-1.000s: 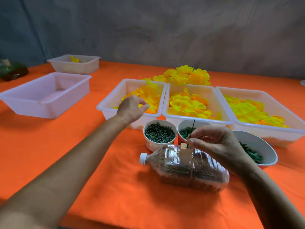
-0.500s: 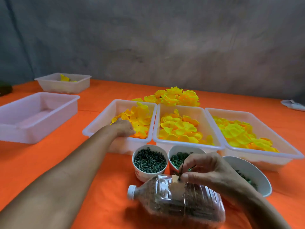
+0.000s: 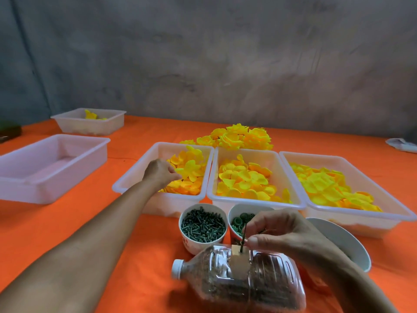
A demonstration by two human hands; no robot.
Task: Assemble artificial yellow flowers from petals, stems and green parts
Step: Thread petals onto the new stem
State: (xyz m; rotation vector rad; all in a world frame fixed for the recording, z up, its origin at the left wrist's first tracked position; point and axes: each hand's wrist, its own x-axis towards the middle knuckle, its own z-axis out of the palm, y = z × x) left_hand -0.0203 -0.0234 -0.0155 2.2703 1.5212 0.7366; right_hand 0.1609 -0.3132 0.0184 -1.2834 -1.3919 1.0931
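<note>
Both hands are occupied: a thin green stem is pinched by the right hand above the plastic bottle, unchanged from before, while the left hand, previously hovering, has been lowered into the petal tray, fingers apparently curled onto yellow petals.

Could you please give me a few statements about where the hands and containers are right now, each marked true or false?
1. The left hand reaches into the leftmost petal tray. True.
2. The right hand pinches a thin green stem above the plastic bottle. True.
3. The bottle stands upright. False: it lies on its side.
4. The big tray on the far left is full of petals. False: no petals show in it.
</note>
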